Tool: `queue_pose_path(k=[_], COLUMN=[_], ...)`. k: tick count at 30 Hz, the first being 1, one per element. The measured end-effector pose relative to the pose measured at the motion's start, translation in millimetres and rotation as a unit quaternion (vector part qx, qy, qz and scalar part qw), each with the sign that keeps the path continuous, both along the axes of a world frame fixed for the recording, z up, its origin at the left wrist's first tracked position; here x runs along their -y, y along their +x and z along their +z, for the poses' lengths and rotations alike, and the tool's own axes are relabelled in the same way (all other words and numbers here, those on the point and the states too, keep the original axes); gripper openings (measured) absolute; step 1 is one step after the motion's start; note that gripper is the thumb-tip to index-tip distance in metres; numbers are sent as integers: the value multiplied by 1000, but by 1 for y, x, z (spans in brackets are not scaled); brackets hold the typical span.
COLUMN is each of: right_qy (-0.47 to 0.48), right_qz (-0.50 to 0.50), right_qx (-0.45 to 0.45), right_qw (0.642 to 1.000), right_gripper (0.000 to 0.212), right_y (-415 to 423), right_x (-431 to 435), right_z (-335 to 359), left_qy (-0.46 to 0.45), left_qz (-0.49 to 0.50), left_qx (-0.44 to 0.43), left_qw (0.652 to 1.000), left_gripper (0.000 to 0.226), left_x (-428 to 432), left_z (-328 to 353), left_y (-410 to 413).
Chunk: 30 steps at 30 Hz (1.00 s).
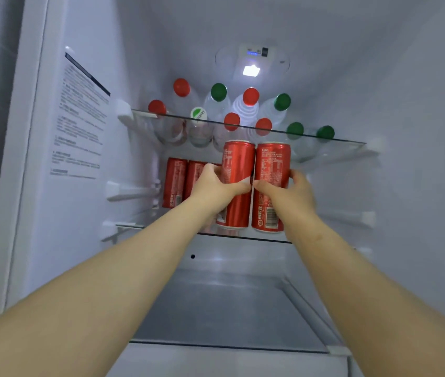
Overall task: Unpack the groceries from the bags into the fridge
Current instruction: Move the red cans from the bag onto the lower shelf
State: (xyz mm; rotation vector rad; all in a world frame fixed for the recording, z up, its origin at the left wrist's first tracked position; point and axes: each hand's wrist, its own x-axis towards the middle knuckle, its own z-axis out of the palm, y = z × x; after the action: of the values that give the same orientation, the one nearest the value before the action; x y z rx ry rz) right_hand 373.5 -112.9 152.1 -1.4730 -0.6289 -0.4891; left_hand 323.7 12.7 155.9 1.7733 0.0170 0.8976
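Note:
Both my arms reach into the open fridge. My left hand [217, 186] grips a tall red soda can [239, 159], and my right hand [290, 193] grips a second red can [271, 164] right beside it. The two cans stand upright, side by side, at the front edge of the middle glass shelf [243, 236]. Behind and to the left on the same shelf stand two more red cans [175, 180], partly hidden by my left hand.
The upper glass shelf [346, 142] carries several clear water bottles with red and green caps [218, 92]. A lamp [251, 70] shines on the back wall. A printed label [80, 118] covers the left wall. Below lies a lower shelf [215, 308].

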Motion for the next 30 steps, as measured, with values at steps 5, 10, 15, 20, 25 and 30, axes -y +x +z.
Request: queue_pose_path(k=[5,10,15,20,25,30], right_qy=[-3,-68,-116,-157,-166,-198], right_qz=[3,15,18,-26,-52,-68], right_qx=[-30,-39,-72,-104,-112,-112], right_qw=[1000,997,991,982,978,971], right_gripper=[41,45,45,59,61,59], right_y=[24,46,69,104,138,163], right_x=[4,8,9,-2,-13,-17], right_z=[-8,-7,-2,6,9,12], left_qy=[13,52,81,146,191,230], left_qz=[-19,-20,2,52,83,72], left_qx=[-50,-86,-121,-182,-225,-250], left_qw=[998,995,989,971,952,938], left_gripper=[75,73,68,70,64,62], left_x=[3,-1,-4,-7,-11,-20], left_z=[-2,2,8,19,25,30], left_y=[21,42,67,100,135,159])
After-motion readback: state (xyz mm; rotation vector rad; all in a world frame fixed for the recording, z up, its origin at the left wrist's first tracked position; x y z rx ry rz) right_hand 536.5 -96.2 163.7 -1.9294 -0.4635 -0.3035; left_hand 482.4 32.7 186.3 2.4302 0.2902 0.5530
